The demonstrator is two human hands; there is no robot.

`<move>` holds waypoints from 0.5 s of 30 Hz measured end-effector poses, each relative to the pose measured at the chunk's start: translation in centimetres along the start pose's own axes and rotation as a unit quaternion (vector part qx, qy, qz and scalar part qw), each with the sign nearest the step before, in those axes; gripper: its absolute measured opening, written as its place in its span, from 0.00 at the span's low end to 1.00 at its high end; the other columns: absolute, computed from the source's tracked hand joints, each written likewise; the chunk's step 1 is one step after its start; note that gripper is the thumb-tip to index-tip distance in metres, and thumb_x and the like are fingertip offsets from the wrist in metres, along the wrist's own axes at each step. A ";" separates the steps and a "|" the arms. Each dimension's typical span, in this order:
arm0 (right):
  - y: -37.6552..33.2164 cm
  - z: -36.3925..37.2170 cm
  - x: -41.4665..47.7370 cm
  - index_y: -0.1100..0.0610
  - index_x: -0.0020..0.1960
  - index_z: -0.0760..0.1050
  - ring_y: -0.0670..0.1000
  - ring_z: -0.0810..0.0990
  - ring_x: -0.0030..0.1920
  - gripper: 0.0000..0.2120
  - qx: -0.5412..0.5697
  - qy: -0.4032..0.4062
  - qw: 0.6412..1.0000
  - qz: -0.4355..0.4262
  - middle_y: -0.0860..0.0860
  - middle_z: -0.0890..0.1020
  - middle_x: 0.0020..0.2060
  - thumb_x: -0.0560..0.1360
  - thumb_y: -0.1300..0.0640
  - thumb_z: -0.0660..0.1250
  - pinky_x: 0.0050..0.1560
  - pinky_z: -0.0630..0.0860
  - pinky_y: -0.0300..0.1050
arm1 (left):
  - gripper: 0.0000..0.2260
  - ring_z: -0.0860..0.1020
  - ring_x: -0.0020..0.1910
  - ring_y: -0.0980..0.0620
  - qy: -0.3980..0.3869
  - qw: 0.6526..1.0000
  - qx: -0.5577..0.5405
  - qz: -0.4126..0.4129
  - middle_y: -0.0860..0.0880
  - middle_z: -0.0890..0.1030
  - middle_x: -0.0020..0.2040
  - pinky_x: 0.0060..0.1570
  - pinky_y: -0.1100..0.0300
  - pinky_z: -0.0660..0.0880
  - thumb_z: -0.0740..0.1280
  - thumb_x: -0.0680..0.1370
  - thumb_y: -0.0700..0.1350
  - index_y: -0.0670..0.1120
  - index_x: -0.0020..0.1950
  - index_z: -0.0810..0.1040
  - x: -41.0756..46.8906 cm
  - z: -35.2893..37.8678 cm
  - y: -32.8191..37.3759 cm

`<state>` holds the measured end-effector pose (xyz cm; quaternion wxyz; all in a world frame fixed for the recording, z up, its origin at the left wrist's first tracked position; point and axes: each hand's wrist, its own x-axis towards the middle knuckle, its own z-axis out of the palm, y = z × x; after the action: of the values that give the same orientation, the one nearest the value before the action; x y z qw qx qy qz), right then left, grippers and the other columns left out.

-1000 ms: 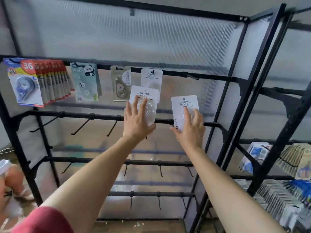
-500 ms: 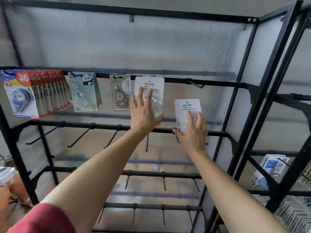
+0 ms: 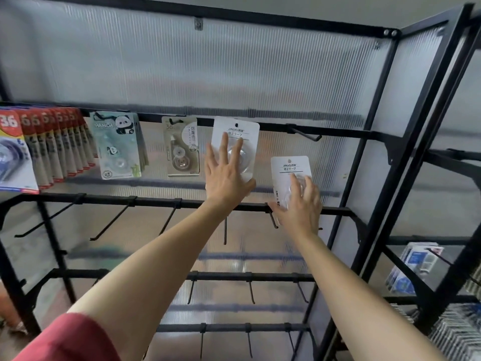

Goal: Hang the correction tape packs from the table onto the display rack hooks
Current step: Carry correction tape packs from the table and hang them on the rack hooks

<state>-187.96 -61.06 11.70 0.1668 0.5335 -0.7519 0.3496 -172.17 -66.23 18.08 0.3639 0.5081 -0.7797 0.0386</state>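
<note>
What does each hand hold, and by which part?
The right hand grips a white tape pack by its lower half. The left hand only presses flat on the upper pack.

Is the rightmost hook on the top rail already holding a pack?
No, that hook is bare; the right hand holds a white pack lower down, left of it.

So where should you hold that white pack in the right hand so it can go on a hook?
Hold the white pack by its lower half, coming from the front and below, much as the right hand does. The card is flat and upright, and its hang hole sits at the very top, so a low grip probably keeps it free for the empty hook.
</note>
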 end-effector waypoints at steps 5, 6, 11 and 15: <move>-0.3 0.1 0.2 0.54 0.77 0.55 0.61 0.53 0.75 0.41 -0.010 -0.009 1.000 -0.002 0.59 0.55 0.75 0.73 0.37 0.66 0.69 0.60 0.60 | 0.42 0.37 0.76 0.37 0.010 1.000 -0.023 -0.013 0.49 0.38 0.79 0.73 0.44 0.41 0.68 0.74 0.56 0.53 0.79 0.43 0.2 0.7 0.3; -0.2 0.1 0.2 0.54 0.77 0.55 0.61 0.53 0.74 0.41 -0.013 -0.009 1.000 -0.001 0.59 0.55 0.75 0.73 0.38 0.66 0.69 0.60 0.60 | 0.42 0.37 0.76 0.37 0.011 1.000 -0.021 -0.012 0.49 0.38 0.79 0.73 0.45 0.41 0.68 0.74 0.56 0.53 0.79 0.43 0.2 0.9 0.1; -0.1 0.8 0.7 0.55 0.76 0.58 0.62 0.55 0.74 0.40 -0.009 0.004 1.000 0.004 0.60 0.58 0.74 0.72 0.41 0.70 0.67 0.62 0.61 | 0.44 0.37 0.75 0.37 -0.006 1.000 -0.010 -0.014 0.49 0.37 0.78 0.73 0.44 0.42 0.69 0.74 0.57 0.54 0.79 0.42 1.2 2.0 -0.8; -0.1 0.8 1.2 0.56 0.76 0.59 0.62 0.56 0.73 0.40 -0.010 0.015 1.000 0.008 0.61 0.59 0.74 0.71 0.41 0.71 0.67 0.62 0.60 | 0.43 0.37 0.76 0.37 -0.019 1.000 -0.001 -0.017 0.47 0.36 0.78 0.73 0.43 0.38 0.68 0.74 0.57 0.55 0.78 0.41 3.2 3.4 -1.2</move>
<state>-188.24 -62.47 11.86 0.1811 0.5206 -0.7568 0.3513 -173.71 -70.72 17.22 0.3497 0.5219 -0.7777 0.0220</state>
